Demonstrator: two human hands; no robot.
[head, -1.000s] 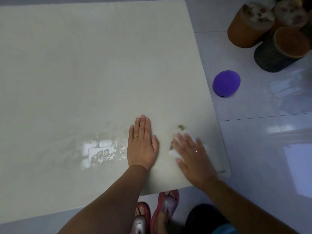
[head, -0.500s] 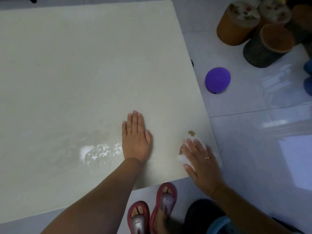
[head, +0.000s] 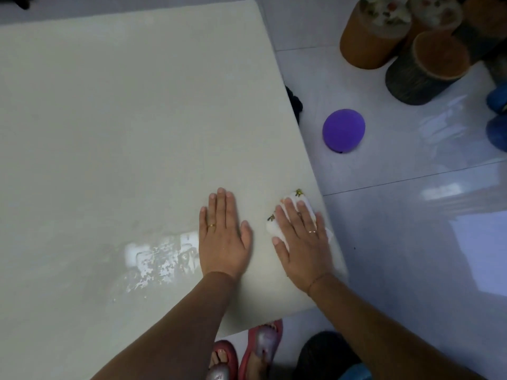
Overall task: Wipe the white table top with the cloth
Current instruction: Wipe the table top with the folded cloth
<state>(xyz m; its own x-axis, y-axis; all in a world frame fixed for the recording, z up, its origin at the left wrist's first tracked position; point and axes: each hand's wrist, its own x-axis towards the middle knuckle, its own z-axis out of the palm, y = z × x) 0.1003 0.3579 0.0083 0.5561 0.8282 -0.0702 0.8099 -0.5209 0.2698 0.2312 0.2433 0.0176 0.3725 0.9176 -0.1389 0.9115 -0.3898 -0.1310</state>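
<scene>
The white table top (head: 123, 119) fills the left and middle of the head view. My right hand (head: 303, 239) lies flat on a small white cloth (head: 300, 200) with little yellow-brown prints, pressing it to the table close to the right edge near the front corner. Only the cloth's far end and side edges show past my fingers. My left hand (head: 223, 237) rests flat and empty on the table just to the left of it, fingers together. A bright wet-looking glare patch (head: 162, 255) lies on the surface left of my left hand.
A purple ball (head: 343, 130) lies on the glossy tiled floor right of the table. Round stools (head: 422, 67) stand at the top right, with blue objects (head: 498, 116) at the right edge. My feet in red sandals (head: 247, 352) are below the table's front edge.
My right hand slid the cloth out to the table's right edge and has come slightly back onto the surface. The left hand has stayed planted flat. The camera has shifted a little.
</scene>
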